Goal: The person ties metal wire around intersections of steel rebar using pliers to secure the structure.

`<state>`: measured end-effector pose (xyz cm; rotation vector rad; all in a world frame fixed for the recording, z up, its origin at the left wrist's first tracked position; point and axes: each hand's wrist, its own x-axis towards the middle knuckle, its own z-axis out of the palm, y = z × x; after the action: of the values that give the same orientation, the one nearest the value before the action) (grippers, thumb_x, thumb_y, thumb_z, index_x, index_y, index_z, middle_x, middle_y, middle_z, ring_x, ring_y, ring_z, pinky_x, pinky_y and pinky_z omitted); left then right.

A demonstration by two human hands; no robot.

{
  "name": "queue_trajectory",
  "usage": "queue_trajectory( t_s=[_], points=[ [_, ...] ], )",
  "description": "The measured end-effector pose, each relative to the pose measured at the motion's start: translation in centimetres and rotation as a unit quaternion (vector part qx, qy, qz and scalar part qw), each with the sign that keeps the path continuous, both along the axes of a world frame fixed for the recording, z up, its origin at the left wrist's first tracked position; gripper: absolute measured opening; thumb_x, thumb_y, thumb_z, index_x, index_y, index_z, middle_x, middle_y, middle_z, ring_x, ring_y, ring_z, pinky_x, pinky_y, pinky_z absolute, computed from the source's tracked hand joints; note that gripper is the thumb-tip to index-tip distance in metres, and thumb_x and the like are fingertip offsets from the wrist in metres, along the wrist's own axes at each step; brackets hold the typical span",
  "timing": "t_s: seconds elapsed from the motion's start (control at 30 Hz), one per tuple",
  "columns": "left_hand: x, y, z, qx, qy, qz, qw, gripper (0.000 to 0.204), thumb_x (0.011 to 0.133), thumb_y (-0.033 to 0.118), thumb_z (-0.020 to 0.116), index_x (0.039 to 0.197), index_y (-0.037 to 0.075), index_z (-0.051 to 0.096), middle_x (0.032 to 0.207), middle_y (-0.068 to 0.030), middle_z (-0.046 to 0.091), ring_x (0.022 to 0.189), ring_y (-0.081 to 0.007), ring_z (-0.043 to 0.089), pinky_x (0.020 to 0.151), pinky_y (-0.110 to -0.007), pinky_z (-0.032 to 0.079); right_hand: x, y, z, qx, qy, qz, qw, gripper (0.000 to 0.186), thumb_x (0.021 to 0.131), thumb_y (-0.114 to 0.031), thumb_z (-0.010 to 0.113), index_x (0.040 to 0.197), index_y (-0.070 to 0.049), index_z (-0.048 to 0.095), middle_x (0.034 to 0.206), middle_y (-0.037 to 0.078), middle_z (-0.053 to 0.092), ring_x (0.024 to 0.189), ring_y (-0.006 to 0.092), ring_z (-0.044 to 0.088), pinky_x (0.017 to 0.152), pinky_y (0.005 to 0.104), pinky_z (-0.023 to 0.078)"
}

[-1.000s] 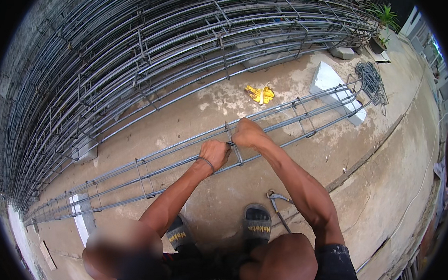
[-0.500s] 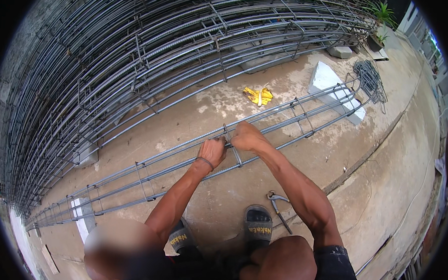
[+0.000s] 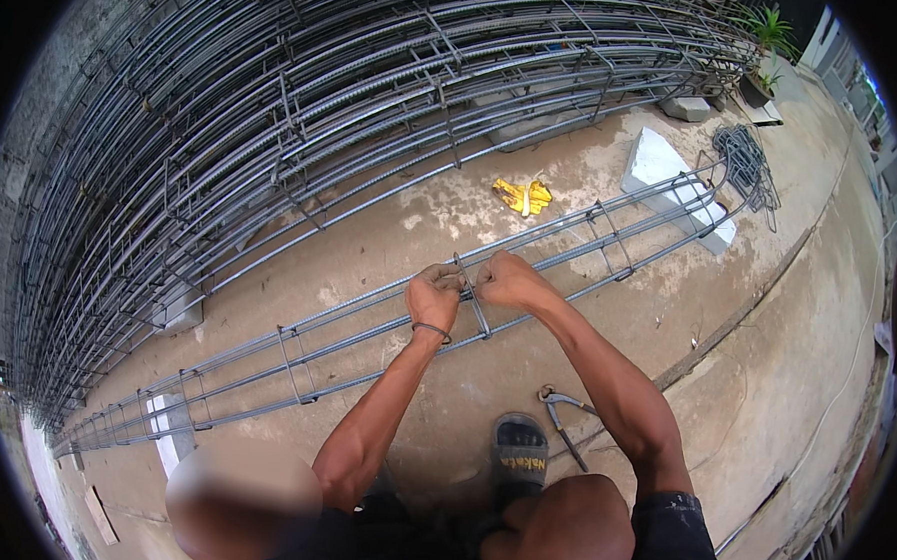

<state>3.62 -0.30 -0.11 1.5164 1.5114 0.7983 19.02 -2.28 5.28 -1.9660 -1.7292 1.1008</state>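
Observation:
A long, narrow rebar cage [image 3: 560, 250] runs slantwise in front of me, from the far right down to the lower left. At one of its square stirrups [image 3: 478, 316] my two hands work close together. My left hand [image 3: 434, 297] is closed in a pinch on the left side of the stirrup, by the upper bars. On the right side, my right hand [image 3: 507, 281] is curled shut, knuckles up, beside the same joint. Whatever the fingertips grip is too small or hidden to make out. Pincers [image 3: 563, 415] lie on the ground near my sandal [image 3: 520, 448].
Stacked rebar cages [image 3: 377, 87] fill the far left. White blocks [image 3: 664, 169] [image 3: 167, 433] prop the cage near both ends. A yellow glove-like item [image 3: 522, 196] lies beyond it. A bundle of bent steel stirrups [image 3: 742, 158] and a potted plant [image 3: 757, 88] stand far right.
My left hand has turned at the wrist, showing its curled fingers. My right hand has drawn slightly down off the top bar. The view has shifted a little.

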Motion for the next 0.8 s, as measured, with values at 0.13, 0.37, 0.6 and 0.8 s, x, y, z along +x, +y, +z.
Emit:
queue_trajectory(
  t_s=[0.13, 0.37, 0.6, 0.8],
  points=[
    [0.0, -1.2, 0.4, 0.016, -0.048, 0.035, 0.998, 0.029, 0.078, -0.002, 0.070, 0.106, 0.000, 0.064, 0.081, -0.0145, 0.073, 0.073, -0.0105, 0.067, 0.065, -0.023, 0.050, 0.6, -2.2, 0.5, 0.051, 0.024, 0.021, 0.998, 0.018, 0.070, -0.013, 0.062, 0.072, 0.005, 0.067, 0.083, 0.025, 0.065, 0.079, 0.0424, 0.063, 0.072, 0.0448, 0.051],
    [-0.3, -4.8, -1.6, 0.198, -0.052, 0.016, 0.979, 0.032, 0.079, -0.001, 0.067, 0.110, -0.001, 0.059, 0.087, -0.0121, 0.072, 0.085, -0.0181, 0.068, 0.075, -0.029, 0.051, -2.8, -1.3, 2.6, 0.192, -0.170, 0.166, 0.952, 0.015, 0.070, -0.011, 0.063, 0.075, 0.002, 0.068, 0.082, 0.021, 0.066, 0.088, 0.0376, 0.065, 0.081, 0.0436, 0.051],
    [-0.6, -4.7, -2.7, 0.192, -0.099, 0.053, 0.975, 0.036, 0.077, 0.008, 0.072, 0.112, 0.001, 0.064, 0.086, -0.0181, 0.071, 0.086, -0.0267, 0.070, 0.074, -0.034, 0.052, -7.7, 2.0, 3.4, 0.183, -0.217, 0.302, 0.910, 0.017, 0.068, -0.008, 0.066, 0.080, 0.002, 0.071, 0.090, 0.021, 0.069, 0.089, 0.0317, 0.068, 0.077, 0.0431, 0.053],
    [-0.1, -4.0, -1.8, 0.035, -0.179, 0.082, 0.980, 0.016, 0.085, -0.001, 0.066, 0.101, -0.004, 0.062, 0.095, -0.0110, 0.067, 0.090, -0.0161, 0.064, 0.079, -0.026, 0.049, -7.4, 7.8, 11.1, -0.084, -0.222, 0.323, 0.916, 0.014, 0.067, -0.002, 0.064, 0.078, 0.000, 0.072, 0.084, 0.020, 0.070, 0.084, 0.0303, 0.069, 0.067, 0.0415, 0.054]
  ],
)
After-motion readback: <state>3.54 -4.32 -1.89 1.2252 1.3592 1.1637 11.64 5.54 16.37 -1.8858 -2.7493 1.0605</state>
